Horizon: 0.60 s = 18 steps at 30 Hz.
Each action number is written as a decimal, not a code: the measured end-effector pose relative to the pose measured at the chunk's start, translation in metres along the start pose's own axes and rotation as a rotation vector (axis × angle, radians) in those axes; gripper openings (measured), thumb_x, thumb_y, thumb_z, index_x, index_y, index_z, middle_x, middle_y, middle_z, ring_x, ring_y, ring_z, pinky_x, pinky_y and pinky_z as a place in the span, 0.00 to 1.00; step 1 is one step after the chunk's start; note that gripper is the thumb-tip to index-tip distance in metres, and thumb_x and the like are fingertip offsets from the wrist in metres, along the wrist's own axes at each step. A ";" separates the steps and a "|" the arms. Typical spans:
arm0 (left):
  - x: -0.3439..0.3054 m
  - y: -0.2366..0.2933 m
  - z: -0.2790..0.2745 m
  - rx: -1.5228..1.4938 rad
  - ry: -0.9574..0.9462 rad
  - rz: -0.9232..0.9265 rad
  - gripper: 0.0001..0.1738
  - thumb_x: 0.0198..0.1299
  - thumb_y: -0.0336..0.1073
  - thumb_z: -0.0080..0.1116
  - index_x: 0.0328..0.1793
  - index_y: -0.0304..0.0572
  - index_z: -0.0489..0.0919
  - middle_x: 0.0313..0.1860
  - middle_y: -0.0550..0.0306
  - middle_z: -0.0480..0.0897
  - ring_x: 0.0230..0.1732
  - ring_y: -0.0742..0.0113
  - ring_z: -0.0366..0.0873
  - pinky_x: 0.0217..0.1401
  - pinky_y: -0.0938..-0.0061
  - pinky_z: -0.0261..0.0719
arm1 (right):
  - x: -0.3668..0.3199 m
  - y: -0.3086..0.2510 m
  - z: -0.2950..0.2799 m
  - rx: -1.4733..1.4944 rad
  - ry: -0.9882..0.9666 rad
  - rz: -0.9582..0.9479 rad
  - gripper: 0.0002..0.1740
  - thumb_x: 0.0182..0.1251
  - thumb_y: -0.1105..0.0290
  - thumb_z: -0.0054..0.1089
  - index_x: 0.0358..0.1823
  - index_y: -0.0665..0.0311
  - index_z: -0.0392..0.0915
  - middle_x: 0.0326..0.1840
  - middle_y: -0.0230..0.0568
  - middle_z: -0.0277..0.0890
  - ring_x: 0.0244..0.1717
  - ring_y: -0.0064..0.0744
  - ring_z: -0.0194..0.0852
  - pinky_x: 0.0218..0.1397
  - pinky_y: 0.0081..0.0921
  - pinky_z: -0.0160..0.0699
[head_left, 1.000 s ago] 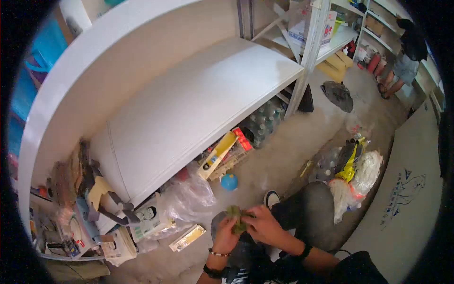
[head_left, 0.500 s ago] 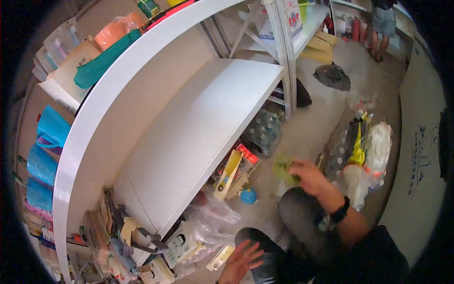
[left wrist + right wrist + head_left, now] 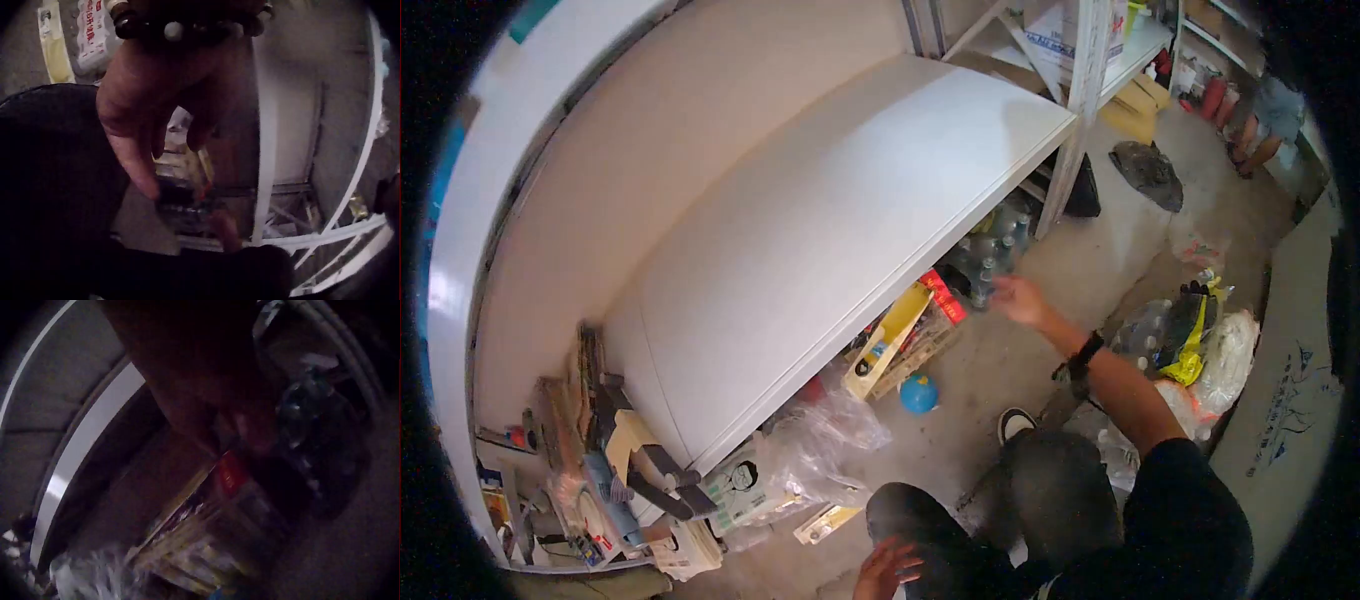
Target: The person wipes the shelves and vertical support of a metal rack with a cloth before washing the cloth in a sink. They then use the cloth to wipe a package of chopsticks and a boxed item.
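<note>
My right hand (image 3: 1018, 302) reaches out past the right knee, fingers loosely bent and holding nothing that shows. It is near the pack of clear bottles (image 3: 1002, 245) under the white shelf. A yellow-green patch (image 3: 982, 222) shows at the far side of those bottles. In the dim right wrist view, the fingers (image 3: 253, 428) hang over the red end of a box (image 3: 231, 475), with the bottles (image 3: 312, 412) to the right. Beside the left knee, my left hand (image 3: 888, 568) is idle, fingers apart and relaxed. The left wrist view shows it loosely bent with nothing in its grasp.
The white shelf board (image 3: 830, 220) spans the left and middle. Below its edge lie a yellow tray (image 3: 890, 345), a blue ball (image 3: 918, 394) and crumpled clear plastic (image 3: 830, 430). Wrapped packs (image 3: 1225, 360) lie at the right by a large panel (image 3: 1290, 400). A person (image 3: 1268, 125) stands far right.
Both hands were together on a green, crumpled thing. The right hand carried it off forward and now is without it near the bottles; the left hand dropped back to the knee.
</note>
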<state>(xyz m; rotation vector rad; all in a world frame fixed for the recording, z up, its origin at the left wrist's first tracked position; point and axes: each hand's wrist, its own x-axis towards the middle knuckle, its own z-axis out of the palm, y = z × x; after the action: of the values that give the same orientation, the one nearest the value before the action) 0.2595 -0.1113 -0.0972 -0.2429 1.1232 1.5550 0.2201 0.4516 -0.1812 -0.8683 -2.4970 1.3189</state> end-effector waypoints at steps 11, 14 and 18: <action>0.038 -0.050 -0.047 0.184 0.265 -0.068 0.21 0.64 0.41 0.50 0.57 0.33 0.68 0.45 0.42 0.81 0.37 0.51 0.83 0.34 0.63 0.83 | 0.029 -0.120 0.112 -0.634 -0.052 -0.981 0.26 0.57 0.70 0.53 0.60 0.65 0.67 0.57 0.51 0.68 0.58 0.48 0.68 0.60 0.37 0.70; 0.038 -0.039 -0.030 0.132 0.296 -0.117 0.21 0.65 0.43 0.47 0.56 0.33 0.69 0.44 0.43 0.81 0.38 0.52 0.83 0.35 0.64 0.83 | 0.012 -0.124 0.106 -0.404 -0.329 -0.595 0.28 0.57 0.65 0.56 0.61 0.63 0.67 0.54 0.51 0.71 0.58 0.46 0.67 0.62 0.35 0.66; 0.044 -0.031 -0.027 0.321 0.293 -0.105 0.22 0.68 0.45 0.38 0.58 0.35 0.67 0.44 0.48 0.81 0.35 0.56 0.82 0.33 0.65 0.83 | -0.084 -0.114 0.000 -0.430 -0.639 -0.438 0.29 0.57 0.58 0.58 0.60 0.62 0.68 0.52 0.52 0.73 0.53 0.50 0.71 0.58 0.39 0.69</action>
<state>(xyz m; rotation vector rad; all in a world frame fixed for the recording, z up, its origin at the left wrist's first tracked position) 0.2603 -0.1057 -0.1572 -0.3137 1.5448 1.2502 0.2413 0.3540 -0.0811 0.1096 -3.2671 1.0296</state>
